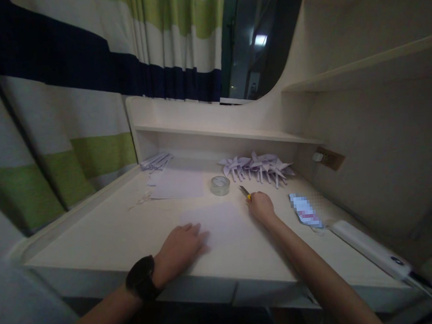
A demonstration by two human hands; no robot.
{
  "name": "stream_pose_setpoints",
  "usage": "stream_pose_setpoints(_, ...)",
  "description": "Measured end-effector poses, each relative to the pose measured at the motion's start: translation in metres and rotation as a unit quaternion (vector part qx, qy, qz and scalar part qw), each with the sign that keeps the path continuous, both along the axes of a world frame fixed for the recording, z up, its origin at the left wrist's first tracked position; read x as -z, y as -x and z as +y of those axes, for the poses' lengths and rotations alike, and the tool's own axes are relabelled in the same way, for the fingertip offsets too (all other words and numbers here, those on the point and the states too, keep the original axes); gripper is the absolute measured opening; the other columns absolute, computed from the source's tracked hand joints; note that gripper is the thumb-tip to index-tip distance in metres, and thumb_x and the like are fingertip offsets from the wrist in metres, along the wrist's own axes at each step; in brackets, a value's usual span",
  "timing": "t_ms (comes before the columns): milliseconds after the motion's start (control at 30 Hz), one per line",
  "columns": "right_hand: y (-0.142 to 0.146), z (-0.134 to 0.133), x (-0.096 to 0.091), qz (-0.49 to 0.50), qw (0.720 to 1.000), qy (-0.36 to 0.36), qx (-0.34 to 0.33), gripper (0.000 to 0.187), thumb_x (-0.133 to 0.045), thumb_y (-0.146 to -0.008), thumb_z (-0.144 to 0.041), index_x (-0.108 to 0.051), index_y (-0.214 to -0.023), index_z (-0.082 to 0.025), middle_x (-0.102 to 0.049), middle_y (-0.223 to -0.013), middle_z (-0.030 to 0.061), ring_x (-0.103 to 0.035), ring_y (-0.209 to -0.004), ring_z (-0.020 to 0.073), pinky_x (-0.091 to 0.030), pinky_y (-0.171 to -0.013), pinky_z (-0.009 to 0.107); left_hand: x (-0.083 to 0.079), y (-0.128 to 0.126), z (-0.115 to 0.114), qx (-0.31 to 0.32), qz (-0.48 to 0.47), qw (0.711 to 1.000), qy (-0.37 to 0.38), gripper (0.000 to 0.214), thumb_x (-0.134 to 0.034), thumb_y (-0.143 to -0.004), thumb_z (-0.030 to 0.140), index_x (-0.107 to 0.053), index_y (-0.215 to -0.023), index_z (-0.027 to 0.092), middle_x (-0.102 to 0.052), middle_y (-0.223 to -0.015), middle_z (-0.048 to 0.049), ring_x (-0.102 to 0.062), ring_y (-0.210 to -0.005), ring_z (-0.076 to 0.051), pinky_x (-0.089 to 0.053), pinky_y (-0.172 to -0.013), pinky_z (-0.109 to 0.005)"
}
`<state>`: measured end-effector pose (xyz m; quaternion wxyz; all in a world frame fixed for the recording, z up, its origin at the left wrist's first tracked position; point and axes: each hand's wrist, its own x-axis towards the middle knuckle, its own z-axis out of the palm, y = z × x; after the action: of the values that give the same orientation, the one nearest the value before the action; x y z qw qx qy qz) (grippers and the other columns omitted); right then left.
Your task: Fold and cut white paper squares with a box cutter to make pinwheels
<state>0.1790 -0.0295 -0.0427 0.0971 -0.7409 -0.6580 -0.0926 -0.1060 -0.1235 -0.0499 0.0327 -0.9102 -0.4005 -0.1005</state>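
A pale sheet of paper (220, 226) lies flat on the cream desk (106, 234). My left hand (181, 246), with a black watch on its wrist, rests palm down on the sheet's near left corner, fingers stretched out. My right hand (261, 207) is closed around a small yellow-and-black utility knife (245, 192) at the sheet's far right corner, the blade end pointing away from me.
A roll of clear tape (219, 185) stands just beyond the sheet. Several folded paper pinwheels (258, 166) lie under the shelf, more paper sheets (176, 184) and folded strips (156, 161) at back left. A white power strip (370, 250) lies at right. Striped curtains hang left.
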Motion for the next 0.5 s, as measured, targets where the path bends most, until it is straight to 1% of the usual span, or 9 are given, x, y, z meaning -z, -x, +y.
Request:
stream_pose_setpoints(67, 0.001, 0.008, 0.003, 0.006, 1.0, -0.005, 0.015, 0.029, -0.052, -0.088, -0.028, -0.068, -0.098, -0.007, -0.066, -0.098, 0.021, -0.061, -0.094, 0.0259, -0.039, -0.076, 0.03, -0.001, -0.001, -0.009, -0.02, 0.022, 1.0, 0.002, 0.045, -0.042, -0.089, 0.05, -0.058, -0.118, 0.019, -0.059, -0.118, -0.0162, -0.056, -0.105, -0.032, -0.045, -0.085, -0.049)
stream_pose_setpoints(133, 0.001, 0.011, 0.006, 0.013, 1.0, -0.009, 0.025, 0.031, -0.05, -0.09, -0.029, -0.067, -0.1, -0.006, -0.065, -0.1, 0.022, -0.06, -0.096, 0.026, -0.04, -0.078, 0.031, -0.002, -0.001, -0.02, -0.039, 0.025, 0.999, 0.01, 0.061, -0.044, -0.084, 0.061, -0.053, -0.125, 0.017, -0.052, -0.129, -0.0201, -0.051, -0.114, -0.037, -0.041, -0.09, -0.055)
stream_pose_setpoints(200, 0.001, 0.01, 0.007, 0.022, 0.999, -0.013, 0.03, 0.031, -0.048, -0.091, -0.029, -0.067, -0.1, -0.006, -0.065, -0.101, 0.0222, -0.06, -0.098, 0.0256, -0.04, -0.08, 0.031, -0.006, 0.001, -0.031, -0.043, 0.028, 0.998, 0.038, 0.074, -0.048, -0.077, 0.067, -0.05, -0.13, 0.016, -0.048, -0.134, -0.0221, -0.046, -0.121, -0.04, -0.038, -0.095, -0.058)
stream_pose_setpoints(233, 0.001, 0.01, 0.008, 0.026, 0.999, -0.014, 0.031, 0.031, -0.048, -0.091, -0.03, -0.067, -0.099, -0.006, -0.065, -0.101, 0.0221, -0.059, -0.098, 0.0255, -0.04, -0.08, 0.031, -0.009, 0.002, -0.037, -0.043, 0.035, 0.997, 0.056, 0.078, -0.053, -0.073, 0.067, -0.049, -0.132, 0.016, -0.045, -0.136, -0.0225, -0.042, -0.123, -0.042, -0.037, -0.096, -0.058)
stream_pose_setpoints(300, 0.001, 0.007, 0.008, 0.036, 0.999, -0.018, 0.033, 0.032, -0.049, -0.09, -0.031, -0.067, -0.098, -0.006, -0.064, -0.101, 0.0219, -0.059, -0.098, 0.0258, -0.041, -0.08, 0.031, -0.014, 0.007, -0.046, -0.039, 0.042, 0.995, 0.079, 0.075, -0.062, -0.071, 0.057, -0.048, -0.134, 0.018, -0.042, -0.139, -0.0206, -0.04, -0.126, -0.041, -0.038, -0.098, -0.056)
stream_pose_setpoints(333, 0.001, 0.005, 0.008, 0.042, 0.998, -0.021, 0.032, 0.033, -0.05, -0.09, -0.032, -0.067, -0.1, -0.006, -0.064, -0.102, 0.022, -0.058, -0.099, 0.0262, -0.041, -0.08, 0.031, -0.016, 0.009, -0.05, -0.039, 0.044, 0.995, 0.083, 0.069, -0.064, -0.072, 0.048, -0.049, -0.133, 0.02, -0.044, -0.139, -0.0185, -0.042, -0.125, -0.04, -0.039, -0.098, -0.055)
stream_pose_setpoints(400, 0.001, 0.001, 0.007, 0.055, 0.998, -0.032, 0.025, 0.034, -0.049, -0.09, -0.034, -0.064, -0.106, -0.007, -0.062, -0.105, 0.0223, -0.056, -0.102, 0.0273, -0.04, -0.082, 0.033, -0.016, 0.015, -0.053, -0.032, 0.048, 0.994, 0.098, 0.051, -0.055, -0.078, 0.028, -0.054, -0.129, 0.023, -0.049, -0.135, -0.0143, -0.048, -0.121, -0.035, -0.042, -0.097, -0.051)
stream_pose_setpoints(433, 0.001, -0.001, 0.006, 0.064, 0.997, -0.038, 0.02, 0.035, -0.049, -0.09, -0.035, -0.063, -0.109, -0.008, -0.062, -0.106, 0.0221, -0.055, -0.104, 0.0278, -0.04, -0.083, 0.035, -0.014, 0.019, -0.054, -0.03, 0.046, 0.993, 0.105, 0.047, -0.05, -0.08, 0.021, -0.057, -0.126, 0.024, -0.052, -0.133, -0.0122, -0.051, -0.119, -0.032, -0.043, -0.097, -0.049)
stream_pose_setpoints(500, 0.002, -0.004, 0.005, 0.085, 0.995, -0.049, 0.005, 0.035, -0.049, -0.09, -0.035, -0.061, -0.112, -0.01, -0.062, -0.106, 0.0213, -0.053, -0.107, 0.0282, -0.038, -0.086, 0.037, -0.007, 0.027, -0.054, -0.03, 0.02, 0.993, 0.11, 0.051, -0.045, -0.077, 0.011, -0.06, -0.122, 0.028, -0.056, -0.129, -0.0063, -0.054, -0.117, -0.028, -0.045, -0.097, -0.045)
